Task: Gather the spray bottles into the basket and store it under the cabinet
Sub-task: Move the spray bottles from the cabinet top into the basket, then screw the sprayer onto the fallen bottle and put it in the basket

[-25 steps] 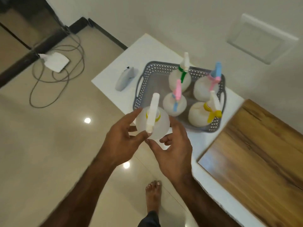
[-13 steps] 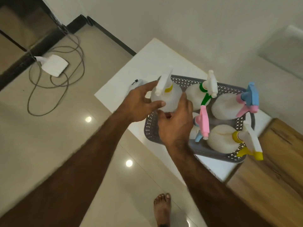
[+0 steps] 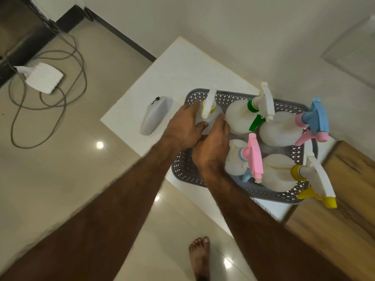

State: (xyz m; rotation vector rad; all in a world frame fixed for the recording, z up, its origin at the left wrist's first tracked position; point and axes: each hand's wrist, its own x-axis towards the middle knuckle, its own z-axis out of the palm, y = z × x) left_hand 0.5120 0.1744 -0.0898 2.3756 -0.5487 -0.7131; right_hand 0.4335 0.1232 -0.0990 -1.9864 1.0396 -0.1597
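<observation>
A grey perforated basket (image 3: 183,169) stands on the white table (image 3: 178,72). Inside it stand several white spray bottles: one with a green collar (image 3: 241,116), one with a blue and pink head (image 3: 278,130), one with a pink head (image 3: 235,159), one with a yellow trigger (image 3: 280,173). Both my hands hold a further white bottle with a yellow collar and white head (image 3: 209,104) in the basket's near-left corner. My left hand (image 3: 185,126) grips its left side and my right hand (image 3: 212,147) grips its right side. The bottle's body is mostly hidden by my fingers.
A grey handheld device (image 3: 155,116) lies on the table left of the basket. A wooden surface (image 3: 345,199) adjoins the table on the right. On the floor at left lie a white adapter (image 3: 43,78) and looped cable (image 3: 77,63). My bare foot (image 3: 199,258) is below.
My hands carried the yellow-collared bottle from in front of the table into the basket's near-left corner and lowered it. My view moved closer and leftward over the basket.
</observation>
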